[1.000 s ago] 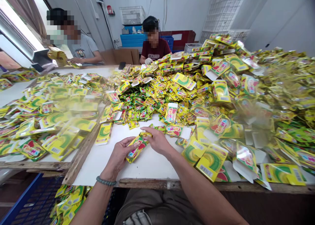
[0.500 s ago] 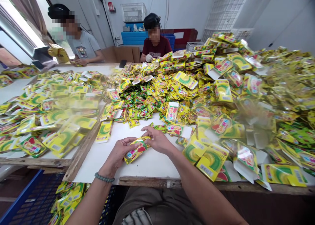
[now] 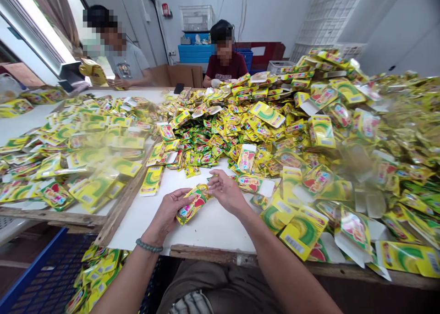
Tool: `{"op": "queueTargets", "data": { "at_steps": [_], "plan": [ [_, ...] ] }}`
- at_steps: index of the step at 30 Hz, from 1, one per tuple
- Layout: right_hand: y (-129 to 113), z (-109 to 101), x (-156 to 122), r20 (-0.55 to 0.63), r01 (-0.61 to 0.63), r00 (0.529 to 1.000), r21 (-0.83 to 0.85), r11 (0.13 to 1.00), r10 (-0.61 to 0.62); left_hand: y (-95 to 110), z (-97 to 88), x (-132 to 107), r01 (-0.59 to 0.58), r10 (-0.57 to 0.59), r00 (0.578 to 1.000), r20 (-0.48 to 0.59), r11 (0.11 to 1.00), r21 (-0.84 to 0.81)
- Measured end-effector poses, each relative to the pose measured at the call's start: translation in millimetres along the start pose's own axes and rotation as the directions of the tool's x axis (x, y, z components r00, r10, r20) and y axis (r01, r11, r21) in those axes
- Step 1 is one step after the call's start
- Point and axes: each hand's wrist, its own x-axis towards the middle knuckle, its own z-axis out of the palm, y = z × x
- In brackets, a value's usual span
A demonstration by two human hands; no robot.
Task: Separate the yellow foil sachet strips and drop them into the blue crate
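My left hand (image 3: 168, 213) grips a yellow and green printed packet (image 3: 191, 206) from below, just above the white table top (image 3: 213, 224). My right hand (image 3: 227, 192) pinches the packet's upper end with its fingertips. A big heap of the same yellow packets (image 3: 275, 130) rises behind and to the right of my hands. Small green sachets (image 3: 202, 149) lie spread just beyond my fingers.
A second table on the left (image 3: 68, 149) carries more packets. A blue crate (image 3: 51, 277) with packets stands on the floor at lower left. Two people (image 3: 225, 62) sit at the far side. White crates (image 3: 326, 20) are stacked at the back right.
Both hands stay on the packet, working at its top end; the view has shifted slightly left and the hands sit a little higher on the table.
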Motion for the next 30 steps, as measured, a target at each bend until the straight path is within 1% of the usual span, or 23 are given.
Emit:
{"op": "queueTargets", "data": {
  "at_steps": [3,7,11,13,15,17,19,22,25,27,28,29,30],
  "plan": [
    [0,2,-2,0.048,0.0,0.999,-0.041,0.999,0.002,0,0.9,0,-0.026,0.026,1.0,-0.003,1.0,0.001],
    [-3,7,-6,0.1,-0.078,0.992,0.043,0.996,0.073,1,3.8,-2,-0.003,0.003,1.0,-0.016,1.0,0.016],
    [-5,9,-8,0.201,-0.071,0.977,0.015,0.997,0.067,-1,5.8,-3,-0.013,0.011,0.999,0.039,0.999,0.039],
    [-5,10,-8,0.242,-0.102,0.967,0.07,0.992,0.082,-4,7.3,-3,-0.017,0.015,0.999,0.051,0.999,0.033],
    [-6,11,-8,0.209,-0.15,0.971,0.143,0.978,0.118,-7,9.6,-2,-0.013,0.013,0.999,0.044,1.0,0.007],
    [-7,11,-7,0.128,-0.185,0.978,0.189,0.964,0.163,-8,12.4,0,-0.028,0.029,0.999,0.035,0.999,-0.026],
    [-8,11,-6,0.106,-0.213,0.975,0.229,0.95,0.193,-8,14.9,2,-0.054,0.055,0.998,0.035,0.998,-0.037],
    [-7,9,-6,0.194,-0.249,0.959,0.239,0.938,0.205,-7,16.3,1,-0.076,0.077,0.996,0.05,0.997,-0.018],
    [-3,11,-7,0.26,-0.277,0.941,0.212,0.937,0.219,-10,16.1,-2,-0.068,0.068,0.996,0.062,0.998,0.004],
    [0,15,-8,0.263,-0.265,0.942,0.192,0.945,0.211,-12,15.5,-4,-0.049,0.047,0.998,0.044,0.998,0.046],
    [2,17,-8,0.234,-0.232,0.953,0.165,0.959,0.191,-11,14.4,-3,-0.048,0.046,0.999,0.024,0.996,0.081],
    [5,18,-8,0.18,-0.183,0.971,0.12,0.976,0.16,-6,12.2,-1,-0.055,0.056,0.998,-0.003,0.991,0.12],
    [8,18,-7,0.101,-0.126,0.988,0.06,0.99,0.119,3,8.4,2,-0.077,0.083,0.996,-0.032,0.985,0.156]
  ]
}}
